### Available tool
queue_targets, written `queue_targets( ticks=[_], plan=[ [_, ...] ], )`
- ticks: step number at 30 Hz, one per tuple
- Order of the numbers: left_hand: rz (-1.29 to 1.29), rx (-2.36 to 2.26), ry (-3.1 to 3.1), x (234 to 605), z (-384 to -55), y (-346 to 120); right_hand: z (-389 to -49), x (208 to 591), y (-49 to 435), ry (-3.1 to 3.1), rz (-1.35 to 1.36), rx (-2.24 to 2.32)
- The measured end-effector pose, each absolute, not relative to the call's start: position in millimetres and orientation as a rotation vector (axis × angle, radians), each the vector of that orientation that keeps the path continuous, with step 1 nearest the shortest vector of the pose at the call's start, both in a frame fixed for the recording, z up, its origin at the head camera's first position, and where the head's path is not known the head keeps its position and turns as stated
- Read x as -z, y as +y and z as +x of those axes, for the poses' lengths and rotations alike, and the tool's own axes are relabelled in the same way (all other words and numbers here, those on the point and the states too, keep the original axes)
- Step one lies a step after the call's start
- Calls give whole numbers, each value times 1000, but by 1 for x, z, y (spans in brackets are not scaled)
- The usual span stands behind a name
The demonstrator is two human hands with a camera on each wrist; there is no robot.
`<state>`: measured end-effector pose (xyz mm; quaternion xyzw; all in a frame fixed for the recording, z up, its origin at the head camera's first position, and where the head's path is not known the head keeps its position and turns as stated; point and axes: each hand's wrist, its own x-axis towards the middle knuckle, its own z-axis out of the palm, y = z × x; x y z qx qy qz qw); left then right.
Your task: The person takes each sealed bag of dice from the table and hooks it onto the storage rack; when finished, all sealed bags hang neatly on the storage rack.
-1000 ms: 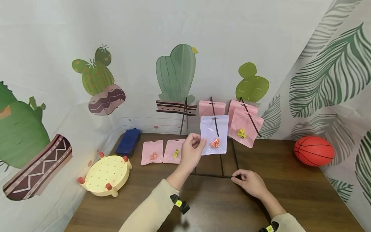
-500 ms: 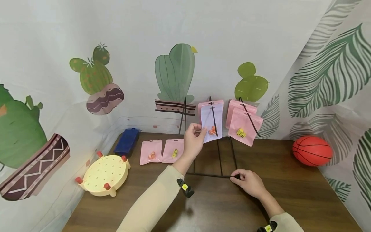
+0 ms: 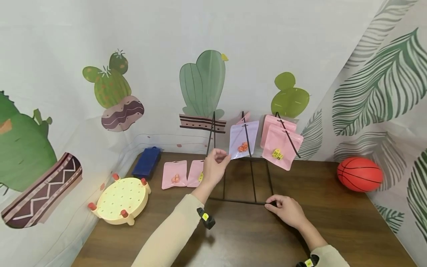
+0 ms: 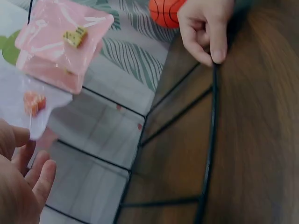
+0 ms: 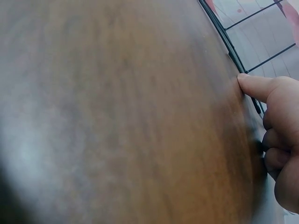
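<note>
A lilac zip bag (image 3: 237, 134) with orange dice inside hangs from the middle hook of a black wire rack (image 3: 252, 181). At its lower left corner, my left hand (image 3: 215, 167) pinches the bag between thumb and index finger; the left wrist view shows the other fingers (image 4: 44, 179) spread loosely. My right hand (image 3: 288, 210) grips the rack's front bar near its right end, low over the tabletop. Behind the lilac bag a pink bag (image 3: 245, 117) is mostly hidden. Two pink bags hang on the right hook, the front one (image 3: 283, 142) holding yellow dice.
Two pink bags with dice, one of them (image 3: 175, 174) farther left, lie flat on the wooden table (image 3: 240, 233). A blue case (image 3: 146, 162) and a round cream pegged stand (image 3: 123, 200) are at the left. On the right sits a small red basketball (image 3: 360, 174).
The lilac bag, first held in front of the middle hook, has moved back onto it. My left hand has slid down to the bag's lower corner. The right hand has stayed on the rack.
</note>
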<state>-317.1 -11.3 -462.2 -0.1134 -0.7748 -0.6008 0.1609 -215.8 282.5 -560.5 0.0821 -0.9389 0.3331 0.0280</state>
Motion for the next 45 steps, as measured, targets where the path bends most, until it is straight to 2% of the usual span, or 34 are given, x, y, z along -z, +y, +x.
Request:
queue_targets(
  ticks=[7,12,20,35,45],
  plan=[
    [-337,1413,-2299,482,-317,-36,-216,561,282,-2915,236,-1040],
    [-245,1151,-2379,491,-319,-55,-216,560,282,-2911,237,-1034],
    [-76,992,-2487,505,-321,-98,-218,562,283,-2911,252,-1008],
    [360,929,-2787,522,-316,-156,-217,562,283,-2879,270,-1019],
    [441,937,-2873,527,-313,-168,-216,560,284,-2926,214,-1042]
  ],
)
